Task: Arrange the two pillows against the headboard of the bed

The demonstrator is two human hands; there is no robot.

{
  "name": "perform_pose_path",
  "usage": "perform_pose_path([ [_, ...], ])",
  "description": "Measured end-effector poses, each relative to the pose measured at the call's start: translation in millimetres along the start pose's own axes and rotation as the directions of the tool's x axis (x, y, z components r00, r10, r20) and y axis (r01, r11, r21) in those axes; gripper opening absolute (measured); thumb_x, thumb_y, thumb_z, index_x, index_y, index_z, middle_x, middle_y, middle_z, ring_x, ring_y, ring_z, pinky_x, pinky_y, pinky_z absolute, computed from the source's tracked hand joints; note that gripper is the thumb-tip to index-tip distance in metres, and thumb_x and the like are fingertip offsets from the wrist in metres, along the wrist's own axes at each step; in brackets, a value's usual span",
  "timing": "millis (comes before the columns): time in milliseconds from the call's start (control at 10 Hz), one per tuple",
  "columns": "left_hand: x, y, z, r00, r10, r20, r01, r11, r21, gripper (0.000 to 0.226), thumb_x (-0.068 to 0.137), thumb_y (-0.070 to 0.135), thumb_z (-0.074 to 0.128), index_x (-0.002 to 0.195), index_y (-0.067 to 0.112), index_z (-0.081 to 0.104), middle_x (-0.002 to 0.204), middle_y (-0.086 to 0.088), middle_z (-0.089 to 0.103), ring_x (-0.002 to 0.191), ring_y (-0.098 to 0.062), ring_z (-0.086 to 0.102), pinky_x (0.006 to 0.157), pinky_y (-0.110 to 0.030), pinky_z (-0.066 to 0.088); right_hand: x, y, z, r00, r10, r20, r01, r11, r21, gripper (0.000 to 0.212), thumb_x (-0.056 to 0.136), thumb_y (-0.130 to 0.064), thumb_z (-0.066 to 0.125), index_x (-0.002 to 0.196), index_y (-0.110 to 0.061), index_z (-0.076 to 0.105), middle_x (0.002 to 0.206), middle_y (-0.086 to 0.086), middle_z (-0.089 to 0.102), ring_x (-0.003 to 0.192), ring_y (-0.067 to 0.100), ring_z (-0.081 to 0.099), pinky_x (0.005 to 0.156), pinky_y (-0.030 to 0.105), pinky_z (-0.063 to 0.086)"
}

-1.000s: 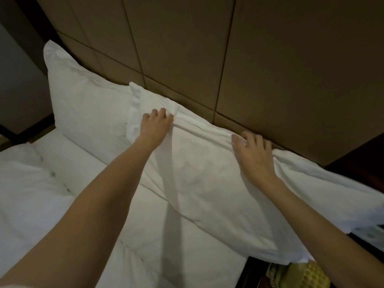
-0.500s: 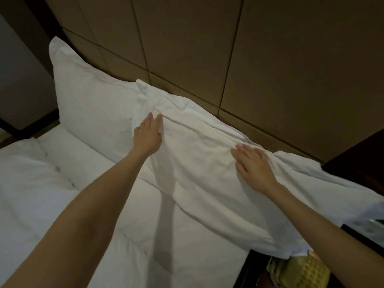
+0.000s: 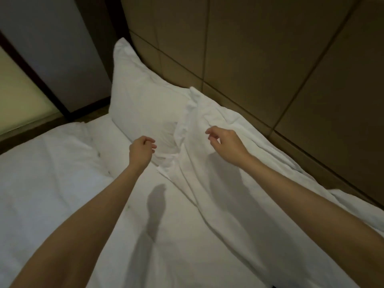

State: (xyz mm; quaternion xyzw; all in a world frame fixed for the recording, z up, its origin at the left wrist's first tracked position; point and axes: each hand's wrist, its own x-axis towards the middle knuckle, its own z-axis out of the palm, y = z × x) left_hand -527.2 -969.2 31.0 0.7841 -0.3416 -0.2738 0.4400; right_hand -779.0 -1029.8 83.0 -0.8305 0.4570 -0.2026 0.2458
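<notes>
both pillows sit against the brown panelled headboard [image 3: 270, 59]: the far pillow [image 3: 141, 96] leans upright in the corner, the near pillow [image 3: 228, 173] lies lower and pretty rumpled, its edge overlapping the far one. left hand [image 3: 141, 151] and right hand [image 3: 225, 143] hover over them with fingers loosely curled, gripping nothing. white duvet [image 3: 52, 173] covers the bed.

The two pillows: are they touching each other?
Touching. In the head view the near pillow overlaps the far pillow at its rumpled edge, with no gap showing between them.
</notes>
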Motion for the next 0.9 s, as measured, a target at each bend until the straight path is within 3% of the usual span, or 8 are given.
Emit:
perform_pose_path([
  [200, 23.1, -29.3, -24.4, 0.992, -0.119, -0.05, 0.113, 0.988, -0.107, 0.034, 0.09, 0.0, 0.033, 0.099, -0.002, 0.066, 0.089, -0.016, 0.066, 0.075, -0.024, 0.06, 0.069, -0.026, 0.049, 96.0, -17.5, 41.4, 0.986, -0.151, 0.072, 0.166, 0.945, -0.282, 0.032, 0.091, -0.011, 0.049, 0.122, -0.011, 0.058, 0.12, 0.011, 0.063, 0.107, 0.029, 0.056, 0.09, 0.04, 0.045],
  [300, 36.9, -38.0, -27.8, 0.985, -0.15, -0.08, 0.137, 0.979, -0.15, 0.034, 0.09, -0.001, 0.032, 0.1, -0.003, 0.065, 0.087, -0.016, 0.065, 0.075, -0.024, 0.059, 0.062, -0.019, 0.047, 142.0, -18.6, 63.8, 0.975, -0.19, 0.118, 0.224, 0.868, -0.443, 0.041, 0.089, -0.013, 0.053, 0.129, -0.012, 0.05, 0.131, 0.013, 0.053, 0.113, 0.032, 0.05, 0.093, 0.041, 0.041],
  [400, 50.6, -44.1, -30.4, 0.979, -0.18, -0.097, 0.161, 0.971, -0.176, 0.034, 0.091, 0.0, 0.032, 0.102, -0.002, 0.064, 0.088, -0.014, 0.065, 0.072, -0.022, 0.059, 0.057, -0.017, 0.043, 183.5, -15.6, 80.6, 0.987, -0.036, 0.159, 0.131, 0.754, -0.644, 0.05, 0.09, -0.024, 0.052, 0.137, -0.014, 0.038, 0.14, 0.018, 0.041, 0.126, 0.036, 0.039, 0.106, 0.047, 0.029],
  [500, 58.5, -46.1, -31.5, 0.978, -0.187, -0.094, 0.166, 0.967, -0.193, 0.034, 0.091, 0.001, 0.033, 0.102, -0.001, 0.065, 0.088, -0.013, 0.066, 0.071, -0.021, 0.059, 0.056, -0.017, 0.041, 199.6, -0.4, 87.4, 0.953, 0.196, 0.229, 0.061, 0.62, -0.782, 0.059, 0.093, -0.04, 0.042, 0.144, -0.018, 0.023, 0.152, 0.022, 0.026, 0.138, 0.039, 0.025, 0.115, 0.046, 0.013],
  [600, 62.7, -49.3, -34.5, 0.98, -0.181, -0.08, 0.164, 0.968, -0.188, 0.033, 0.091, 0.001, 0.034, 0.102, 0.0, 0.065, 0.09, -0.013, 0.066, 0.07, -0.02, 0.059, 0.055, -0.013, 0.042, 197.9, 11.5, 93.4, 0.927, 0.229, 0.297, 0.144, 0.513, -0.846, 0.061, 0.096, -0.045, 0.031, 0.149, -0.019, 0.015, 0.154, 0.021, 0.023, 0.141, 0.036, 0.023, 0.116, 0.046, 0.007],
  [700, 62.3, -50.8, -40.5, 0.985, -0.164, -0.052, 0.153, 0.972, -0.176, 0.032, 0.09, 0.0, 0.035, 0.101, 0.0, 0.065, 0.089, -0.013, 0.066, 0.069, -0.018, 0.058, 0.049, -0.005, 0.043, 194.7, 6.6, 90.7, 0.933, 0.184, 0.308, 0.175, 0.517, -0.838, 0.055, 0.097, -0.039, 0.031, 0.146, -0.016, 0.022, 0.151, 0.02, 0.03, 0.139, 0.035, 0.027, 0.115, 0.048, 0.011],
  [900, 54.8, -37.1, -69.0, 0.991, -0.13, -0.021, 0.126, 0.98, -0.155, 0.033, 0.091, 0.004, 0.033, 0.099, 0.006, 0.066, 0.089, -0.009, 0.068, 0.072, -0.016, 0.06, 0.062, -0.021, 0.044, 181.1, -13.3, 74.7, 0.964, -0.052, 0.262, 0.215, 0.734, -0.644, 0.04, 0.095, -0.029, 0.042, 0.133, -0.017, 0.045, 0.133, 0.009, 0.054, 0.123, 0.029, 0.048, 0.11, 0.047, 0.021],
])
